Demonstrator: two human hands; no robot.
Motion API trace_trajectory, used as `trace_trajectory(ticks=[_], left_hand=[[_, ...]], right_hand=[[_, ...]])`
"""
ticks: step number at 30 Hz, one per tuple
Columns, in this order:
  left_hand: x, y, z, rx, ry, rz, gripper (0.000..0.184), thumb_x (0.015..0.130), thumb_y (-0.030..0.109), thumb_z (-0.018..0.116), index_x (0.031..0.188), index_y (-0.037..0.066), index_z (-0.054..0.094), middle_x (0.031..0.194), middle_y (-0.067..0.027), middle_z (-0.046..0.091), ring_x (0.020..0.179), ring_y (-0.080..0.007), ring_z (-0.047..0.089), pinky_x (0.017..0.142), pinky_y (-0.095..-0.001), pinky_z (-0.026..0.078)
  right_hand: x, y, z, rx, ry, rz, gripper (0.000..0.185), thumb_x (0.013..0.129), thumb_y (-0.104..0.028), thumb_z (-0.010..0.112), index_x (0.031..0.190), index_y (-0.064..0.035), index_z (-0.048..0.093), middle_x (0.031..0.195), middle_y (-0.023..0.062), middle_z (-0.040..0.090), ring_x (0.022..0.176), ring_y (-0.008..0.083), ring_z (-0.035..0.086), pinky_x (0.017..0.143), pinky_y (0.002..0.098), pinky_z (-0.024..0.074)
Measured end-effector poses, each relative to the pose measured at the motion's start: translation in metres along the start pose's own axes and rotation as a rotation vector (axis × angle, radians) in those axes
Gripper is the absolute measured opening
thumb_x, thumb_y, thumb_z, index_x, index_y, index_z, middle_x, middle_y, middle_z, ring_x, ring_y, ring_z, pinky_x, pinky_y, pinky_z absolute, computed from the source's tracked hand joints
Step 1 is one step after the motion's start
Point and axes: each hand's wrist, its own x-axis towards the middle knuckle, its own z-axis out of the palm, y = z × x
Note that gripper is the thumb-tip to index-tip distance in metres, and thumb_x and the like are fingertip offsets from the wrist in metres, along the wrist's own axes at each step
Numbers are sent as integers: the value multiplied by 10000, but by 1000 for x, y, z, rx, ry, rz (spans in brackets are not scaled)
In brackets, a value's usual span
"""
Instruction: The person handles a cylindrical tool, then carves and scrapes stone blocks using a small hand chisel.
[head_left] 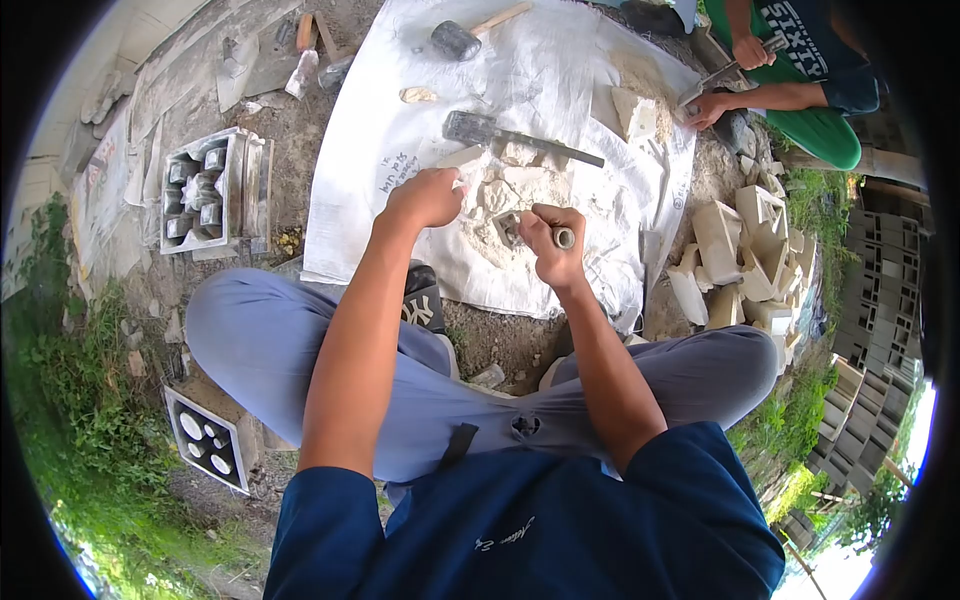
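My right hand is wrapped round the handle of a trowel; its blade rests at the edge of crumbled pale material on a white sheet. On the other side of the crumbs, my left hand has its fingers curled together. Something whitish shows at its fingertips, too small to name. A pale flat block lies just beyond the left hand. Past the crumbs lies a dark-headed hammer, its handle pointing right.
A mallet lies at the sheet's far end. A metal mould stands at left, with a panel with round holes nearer me. Broken pale blocks are piled at right. At upper right another person's hands hold a tool.
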Motion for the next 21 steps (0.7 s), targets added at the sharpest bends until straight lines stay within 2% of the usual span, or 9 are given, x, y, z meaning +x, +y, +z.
trace_trajectory(ticks=[4, 7, 8, 10, 12, 16, 17, 19, 21], left_hand=[[0, -3, -1, 13, -20, -20, 474, 1015, 386, 454, 1413, 137, 525, 1425, -119, 552, 1311, -311, 526, 1070, -466, 441], [-2, -5, 2, 13, -63, -44, 473, 1014, 381, 455, 1419, 146, 523, 1417, -121, 558, 1308, -311, 529, 1071, -460, 442], [-2, -6, 1, 13, -40, -57, 469, 1012, 378, 458, 1417, 150, 526, 1412, -119, 564, 1302, -308, 535, 1067, -459, 446], [-3, -10, 3, -5, -24, -80, 466, 1010, 375, 462, 1415, 155, 529, 1407, -118, 570, 1296, -306, 542, 1063, -459, 450], [-7, -13, 4, -87, 72, -15, 437, 1007, 334, 503, 1359, 84, 571, 1337, -196, 606, 1251, -354, 565, 1046, -463, 448], [-8, -6, -1, -81, 80, -7, 443, 1008, 343, 501, 1358, 81, 571, 1340, -191, 605, 1258, -349, 560, 1055, -458, 443], [-7, -4, -2, -67, 54, -14, 443, 1009, 346, 498, 1355, 80, 572, 1344, -186, 603, 1262, -347, 557, 1057, -456, 441], [-7, -4, 1, -50, 14, -24, 443, 1010, 348, 496, 1353, 79, 574, 1348, -180, 601, 1266, -344, 553, 1059, -454, 439], [-5, -5, 2, -40, 30, -15, 445, 1010, 351, 495, 1355, 80, 571, 1353, -170, 600, 1269, -340, 551, 1062, -455, 437]], right_hand=[[2, 79, 0, 8, 16, 125, 374, 906, -105, 602, 581, -4, 448, 522, -4, 369, 537, 77, 324, 480, 319, 287], [10, 45, 16, -70, 102, 149, 383, 907, -115, 610, 583, -5, 436, 526, -9, 354, 543, 70, 320, 479, 317, 280], [9, 31, 17, -164, 35, 44, 383, 905, -104, 611, 587, -3, 424, 519, -15, 332, 542, 63, 311, 475, 316, 271], [11, 1, 17, -111, 7, 29, 373, 903, -91, 606, 593, 0, 420, 519, -8, 327, 543, 65, 311, 477, 314, 270], [6, -10, 19, -13, -25, 57, 341, 911, -60, 574, 612, 17, 430, 529, 10, 335, 551, 76, 327, 486, 309, 276], [-3, 51, 26, -287, -157, -149, 330, 935, -68, 549, 631, 32, 470, 540, 16, 391, 557, 81, 364, 492, 320, 309], [2, 46, 28, -286, -149, -160, 330, 935, -68, 549, 631, 32, 470, 540, 16, 391, 557, 81, 364, 492, 320, 309], [4, 27, 33, -172, -42, 65, 339, 937, -88, 575, 633, 27, 479, 536, 15, 384, 552, 80, 359, 488, 323, 308], [4, 11, 28, -115, -17, 113, 395, 957, -130, 601, 615, 6, 457, 529, 1, 352, 544, 74, 316, 477, 321, 274]])
